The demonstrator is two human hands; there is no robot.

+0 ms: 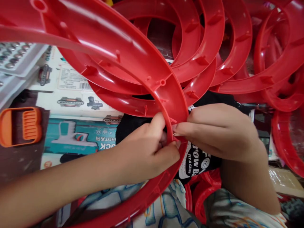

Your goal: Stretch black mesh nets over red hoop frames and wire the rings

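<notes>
A large red plastic ring [133, 60] fills the upper and middle part of the head view, held close to the camera. My left hand [147, 148] is closed on its inner rim, thumb and fingers gripping the edge. My right hand [218, 133] meets it from the right, fingers pressed together in a pinch on the same spot of the rim; a small light-coloured piece may be between the fingertips, but I cannot make it out. Under the hands lie a black printed cloth [197, 161] and patterned shorts [166, 205].
Several more red plastic rings [273, 63] are piled at the top and right. Printed toy boxes [73, 136] lie at the left, with an orange plastic part [21, 126] beside them and a grey tray of small metal pieces [14, 57] at the upper left.
</notes>
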